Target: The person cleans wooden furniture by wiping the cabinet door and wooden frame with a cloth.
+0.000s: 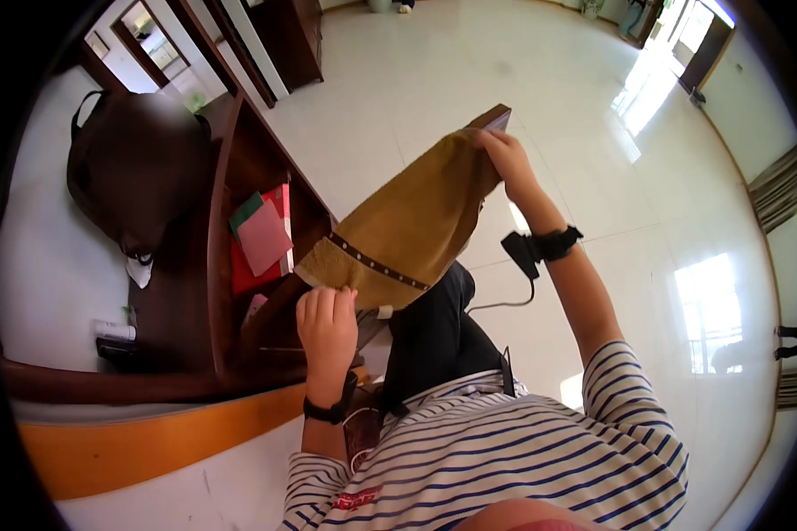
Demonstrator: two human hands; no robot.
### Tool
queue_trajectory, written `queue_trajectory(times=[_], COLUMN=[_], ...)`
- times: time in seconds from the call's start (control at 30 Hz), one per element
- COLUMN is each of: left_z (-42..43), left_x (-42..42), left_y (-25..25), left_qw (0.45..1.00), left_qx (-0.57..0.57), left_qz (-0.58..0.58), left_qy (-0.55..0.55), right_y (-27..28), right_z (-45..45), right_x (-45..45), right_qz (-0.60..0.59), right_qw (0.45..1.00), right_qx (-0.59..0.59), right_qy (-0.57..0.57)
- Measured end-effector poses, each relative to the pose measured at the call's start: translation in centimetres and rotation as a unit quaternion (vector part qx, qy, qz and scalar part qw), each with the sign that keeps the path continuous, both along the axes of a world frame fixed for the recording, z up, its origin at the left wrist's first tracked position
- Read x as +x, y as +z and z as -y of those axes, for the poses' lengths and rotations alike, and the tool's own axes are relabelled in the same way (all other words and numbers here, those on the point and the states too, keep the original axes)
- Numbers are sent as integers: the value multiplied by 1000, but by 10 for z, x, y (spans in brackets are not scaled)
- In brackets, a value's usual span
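A yellow-brown towel (416, 212) with a dark dotted stripe near its lower end is stretched at a slant in front of my body. My left hand (328, 327) pinches its lower left edge, and a pale tag hangs close by. At the upper right corner, my right hand (507, 164) has its fingers closed on the cloth. Beyond that corner juts the end of a brown wooden piece (492, 117), mostly hidden by the towel. Each wrist wears a black strap, and a cable runs from the right one.
Left of me stands a dark wooden cabinet (226, 221), with a pink paper (264, 239) and red and green items in its compartment. A dark backpack (137, 173) and a white bottle (115, 331) are on its top. Shiny pale floor tiles (398, 80) stretch ahead.
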State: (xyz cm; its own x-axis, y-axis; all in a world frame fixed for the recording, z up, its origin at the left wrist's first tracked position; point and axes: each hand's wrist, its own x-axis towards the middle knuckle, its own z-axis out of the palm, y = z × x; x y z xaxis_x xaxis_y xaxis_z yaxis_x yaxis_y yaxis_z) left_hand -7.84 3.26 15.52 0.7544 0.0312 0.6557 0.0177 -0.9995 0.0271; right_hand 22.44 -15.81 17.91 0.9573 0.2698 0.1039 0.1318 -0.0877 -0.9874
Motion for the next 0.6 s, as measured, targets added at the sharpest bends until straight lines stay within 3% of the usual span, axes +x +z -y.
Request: queue_trajectory(times=[0.13,0.2,0.23,0.27,0.3,0.33,0.37,0.4,0.5,0.53,0.6], left_z=[0,2,-2,-8,-17,-26,-39,-53,-69,-67,-53], left_x=[7,14,14,21,30,36,38,38,27,26,32], left_y=[9,19,22,23,23,23,26,28,34,43,51], left_qw=[997,972,923,923,802,630,632,608,547,513,525], left_qx=[-77,-230,-381,-382,-586,-751,-748,-778,-825,-839,-833], left_qz=[-28,0,-22,-20,68,152,157,99,-3,-48,-42], left_qy=[-4,-41,-53,-51,-92,-128,-126,-126,-143,-174,-169], right_y=[54,68,78,91,96,82,67,59,48,36,23], right_z=[-30,-59,-74,-81,-91,-99,-107,-103,-88,-85,-75], right_x=[-25,-41,-60,-88,-113,-127,-138,-151,-155,-157,-161], right_qz=[68,110,111,142,190,324,351,344,291,345,393], right_qw=[983,957,937,905,856,777,718,728,728,732,730], right_qx=[-91,-112,-121,-138,-200,-96,-19,37,-39,20,80], right_qy=[142,243,308,378,437,531,600,591,619,587,554])
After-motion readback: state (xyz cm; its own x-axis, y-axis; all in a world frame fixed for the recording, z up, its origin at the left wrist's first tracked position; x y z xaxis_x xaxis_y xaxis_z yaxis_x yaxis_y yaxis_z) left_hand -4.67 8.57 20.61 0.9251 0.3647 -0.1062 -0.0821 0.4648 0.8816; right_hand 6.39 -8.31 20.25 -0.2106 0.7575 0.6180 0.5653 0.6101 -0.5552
